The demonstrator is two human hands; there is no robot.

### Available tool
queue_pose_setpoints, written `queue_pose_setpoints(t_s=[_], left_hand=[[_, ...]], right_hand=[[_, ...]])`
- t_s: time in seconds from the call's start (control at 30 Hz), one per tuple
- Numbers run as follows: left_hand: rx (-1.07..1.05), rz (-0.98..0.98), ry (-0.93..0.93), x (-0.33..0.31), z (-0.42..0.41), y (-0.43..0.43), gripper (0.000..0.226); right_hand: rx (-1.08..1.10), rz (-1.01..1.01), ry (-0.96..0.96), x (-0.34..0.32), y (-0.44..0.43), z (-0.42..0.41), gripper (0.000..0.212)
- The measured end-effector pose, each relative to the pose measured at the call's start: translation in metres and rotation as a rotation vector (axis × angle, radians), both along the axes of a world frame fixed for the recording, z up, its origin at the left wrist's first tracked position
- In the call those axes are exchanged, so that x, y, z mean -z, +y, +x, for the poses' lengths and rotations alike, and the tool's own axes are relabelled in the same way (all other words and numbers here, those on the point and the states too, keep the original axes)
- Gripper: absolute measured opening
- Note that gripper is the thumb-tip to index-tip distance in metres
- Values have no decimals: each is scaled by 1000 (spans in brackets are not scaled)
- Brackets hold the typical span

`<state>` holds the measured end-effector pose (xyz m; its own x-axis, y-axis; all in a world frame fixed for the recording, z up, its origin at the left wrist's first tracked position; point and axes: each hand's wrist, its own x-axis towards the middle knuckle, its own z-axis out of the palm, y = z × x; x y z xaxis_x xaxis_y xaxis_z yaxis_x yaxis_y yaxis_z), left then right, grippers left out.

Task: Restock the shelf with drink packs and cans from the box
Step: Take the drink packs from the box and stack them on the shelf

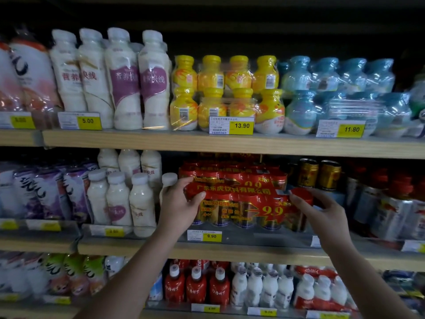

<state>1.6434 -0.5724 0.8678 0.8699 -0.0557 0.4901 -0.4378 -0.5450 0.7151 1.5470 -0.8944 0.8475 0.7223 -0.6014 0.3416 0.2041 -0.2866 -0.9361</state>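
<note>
A red-and-gold shrink-wrapped drink pack (243,192) sits on top of another like pack (241,215) on the middle shelf (230,250). My left hand (178,204) grips the upper pack's left end, thumb on its front. My right hand (318,211) holds the pack's right end, fingers curled around a red cap. More red packs stand behind. The box is not in view.
Gold cans (319,173) stand right of the pack, white bottles (119,199) to its left. The top shelf holds white, yellow (227,93) and blue bottle packs. The bottom shelf has red and white bottles. Price tags (211,236) line the shelf edges.
</note>
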Motion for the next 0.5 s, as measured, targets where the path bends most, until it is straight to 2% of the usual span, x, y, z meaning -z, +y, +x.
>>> queue_pose_setpoints(t_s=[0.5], left_hand=[[-168,312,-147,10,12,4,49]], right_hand=[[-71,13,16,22,9,28,68]])
